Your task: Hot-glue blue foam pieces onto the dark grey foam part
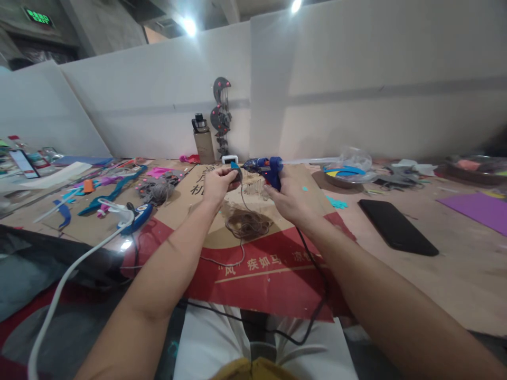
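My left hand (216, 187) is closed, pinching a small blue and grey piece (236, 170) between thumb and fingertips. A thin grey-brown yarn strand runs from this piece down to a loose coil of yarn (247, 224) on the cardboard (273, 287). My right hand (292, 195) is wrapped round the handle of a blue hot glue gun (273, 171). Its nozzle points left, close to the blue and grey piece; I cannot tell whether they touch. From the glue gun's side, a black cord (307, 245) hangs down over the cardboard towards my lap.
A black phone (397, 227) lies to the right, near a round dish (344, 177) and purple sheet (477, 208). On the left are a power strip (137, 217) with a white cable and grey yarn (160, 187). A bottle (204, 142) stands at the back by white panels.
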`<state>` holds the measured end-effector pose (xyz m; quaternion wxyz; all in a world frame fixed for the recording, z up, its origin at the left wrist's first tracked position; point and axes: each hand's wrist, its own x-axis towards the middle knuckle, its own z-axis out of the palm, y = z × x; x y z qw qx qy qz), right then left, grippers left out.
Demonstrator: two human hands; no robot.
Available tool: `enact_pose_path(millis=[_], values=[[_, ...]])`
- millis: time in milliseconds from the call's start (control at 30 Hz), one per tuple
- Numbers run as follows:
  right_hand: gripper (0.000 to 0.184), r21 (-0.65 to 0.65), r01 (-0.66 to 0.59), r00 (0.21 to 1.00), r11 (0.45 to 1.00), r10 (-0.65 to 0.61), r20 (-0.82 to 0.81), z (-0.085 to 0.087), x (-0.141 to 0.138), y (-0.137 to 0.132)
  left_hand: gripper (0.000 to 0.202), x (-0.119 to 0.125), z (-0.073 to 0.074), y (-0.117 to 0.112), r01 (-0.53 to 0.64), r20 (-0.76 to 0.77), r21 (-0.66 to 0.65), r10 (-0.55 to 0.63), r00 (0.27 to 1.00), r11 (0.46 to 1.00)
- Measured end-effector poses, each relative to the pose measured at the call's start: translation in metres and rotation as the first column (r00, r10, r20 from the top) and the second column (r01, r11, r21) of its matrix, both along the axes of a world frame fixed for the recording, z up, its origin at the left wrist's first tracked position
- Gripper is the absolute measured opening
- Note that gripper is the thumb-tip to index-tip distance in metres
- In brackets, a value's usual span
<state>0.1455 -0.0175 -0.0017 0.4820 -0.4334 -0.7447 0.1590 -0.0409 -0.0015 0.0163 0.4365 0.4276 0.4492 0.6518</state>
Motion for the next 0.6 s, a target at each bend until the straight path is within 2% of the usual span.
enact_pose_path(millis=[100,167,267,333,400,467,533,600], values=[[0.033,-0.041,0.024,0.997,0.999,-0.027,-0.079,-0.001,0.002,0.004,0.012,0.000,0.001,0.000,0.015,0.036,-0.005,-0.015,0.999,1.000],[0.027,-0.169,0.017,0.985,0.985,-0.045,-0.167,-0.003,0.003,0.009,0.008,0.001,0.000,0.001,0.031,0.062,-0.016,-0.030,0.998,0.999],[0.017,-0.436,-0.038,0.951,0.899,-0.101,-0.292,-0.012,0.007,0.021,0.004,0.005,-0.003,0.001,0.071,0.089,-0.043,-0.067,0.994,0.997],[0.014,-0.514,-0.059,0.939,0.855,-0.127,-0.319,-0.021,0.012,0.031,0.005,0.009,-0.005,0.000,0.102,0.095,-0.062,-0.095,0.991,0.993],[0.012,-0.479,0.001,0.960,0.878,-0.135,-0.246,-0.030,0.020,0.038,0.006,0.014,-0.007,-0.002,0.118,0.094,-0.083,-0.110,0.990,0.990],[0.018,-0.392,0.167,0.980,0.905,-0.197,-0.038,-0.034,0.029,0.041,0.006,0.018,-0.007,-0.004,0.123,0.084,-0.103,-0.115,0.990,0.987],[0.025,-0.246,0.372,0.925,0.895,-0.333,0.184,-0.031,0.034,0.038,0.007,0.022,-0.007,-0.006,0.122,0.068,-0.107,-0.115,0.991,0.987],[0.026,-0.092,0.482,0.852,0.871,-0.442,0.280,-0.024,0.034,0.031,0.010,0.025,-0.007,-0.008,0.117,0.049,-0.097,-0.112,0.992,0.988]])
